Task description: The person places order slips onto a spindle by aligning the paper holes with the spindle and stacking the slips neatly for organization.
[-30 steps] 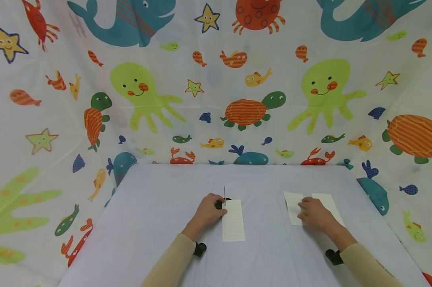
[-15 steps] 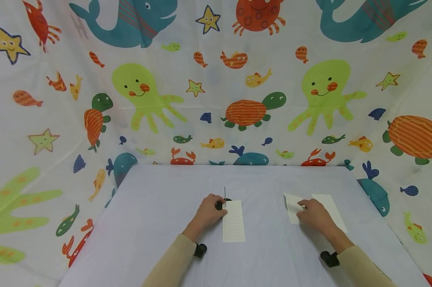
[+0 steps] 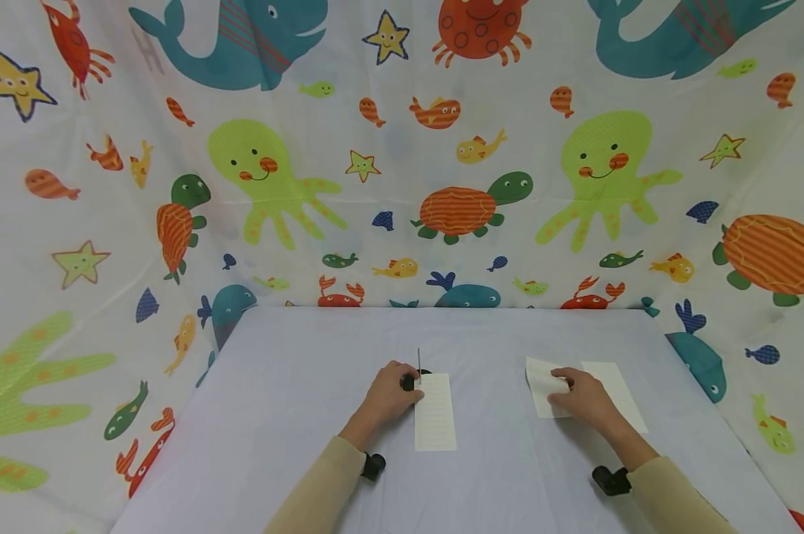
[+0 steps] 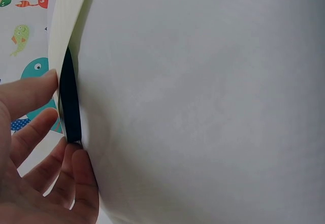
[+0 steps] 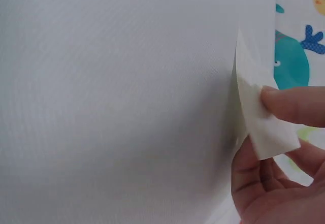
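Note:
My left hand (image 3: pixel 387 393) holds the dark round base (image 4: pixel 71 104) of a thin upright spike (image 3: pixel 418 360), at the middle of the table. A pale lined paper slip (image 3: pixel 435 415) lies across that base, and my left thumb rests on its edge. Whether the spike pierces the slip, I cannot tell. Farther right, my right hand (image 3: pixel 585 400) pinches a second pale paper slip (image 3: pixel 539 386). The right wrist view has my thumb on one face of this slip (image 5: pixel 264 127) and fingers behind it. Its pinched edge is raised from the table.
A third pale slip (image 3: pixel 612 382) lies partly behind my right hand. White cloth covers the table (image 3: pixel 295 371). A sea-animal curtain (image 3: pixel 389 148) hangs behind and at both sides. Each wrist carries a small black camera (image 3: pixel 373 466).
My right hand has shifted slightly left, and its thumb and fingers have drawn around the slip's edge. The left hand, spike and lined slip have stayed in place.

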Tool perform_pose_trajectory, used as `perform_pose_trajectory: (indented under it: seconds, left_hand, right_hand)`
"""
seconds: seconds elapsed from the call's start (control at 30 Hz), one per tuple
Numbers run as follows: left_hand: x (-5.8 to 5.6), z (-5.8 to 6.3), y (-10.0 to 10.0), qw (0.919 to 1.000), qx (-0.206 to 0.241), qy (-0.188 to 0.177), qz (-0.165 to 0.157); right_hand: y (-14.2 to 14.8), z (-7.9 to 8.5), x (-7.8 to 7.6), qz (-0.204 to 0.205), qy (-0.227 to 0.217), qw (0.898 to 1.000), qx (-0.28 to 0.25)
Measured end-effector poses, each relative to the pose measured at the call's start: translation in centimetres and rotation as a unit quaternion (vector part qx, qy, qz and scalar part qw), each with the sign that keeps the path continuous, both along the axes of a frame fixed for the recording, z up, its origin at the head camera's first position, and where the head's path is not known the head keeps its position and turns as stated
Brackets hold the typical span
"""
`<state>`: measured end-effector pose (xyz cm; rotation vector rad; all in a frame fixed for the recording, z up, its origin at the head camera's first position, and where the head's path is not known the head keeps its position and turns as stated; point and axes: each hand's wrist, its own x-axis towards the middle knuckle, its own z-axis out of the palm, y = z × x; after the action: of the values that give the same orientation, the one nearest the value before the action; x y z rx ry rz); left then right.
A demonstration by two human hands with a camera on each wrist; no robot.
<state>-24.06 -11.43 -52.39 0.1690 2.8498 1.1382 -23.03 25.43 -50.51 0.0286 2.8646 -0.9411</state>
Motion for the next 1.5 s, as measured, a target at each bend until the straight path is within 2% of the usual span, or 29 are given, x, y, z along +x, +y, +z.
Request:
perform_pose_trajectory:
  seconds: [0.17,0.43,0.77,1.0,1.5]
  left_hand:
    - [-0.1,0.1,-0.1,1.0000,0.002,0.002,-0.005]
    - [-0.2,0.1,-0.2,0.9999,0.005,0.002,-0.010]
    - [-0.5,-0.2,-0.2,0.9999,0.003,0.001,-0.010]
    - [-0.4,-0.1,-0.1,0.9999,0.007,0.001,-0.008]
    - [-0.2,-0.3,-0.2,0.9999,0.006,0.009,-0.005]
  right_hand:
    - [0.2,-0.4,0.0,-0.030,-0.008,0.998,-0.059]
    - [-0.1,-0.5,0.1,-0.059,-0.015,0.992,-0.113]
    - [-0.3,-0.3,0.5,-0.061,-0.023,0.988,-0.143]
    - [-0.5,-0.4,0.9,-0.053,-0.009,0.984,-0.169]
    - [-2.8,-0.1,0.9,-0.034,0.002,0.974,-0.226]
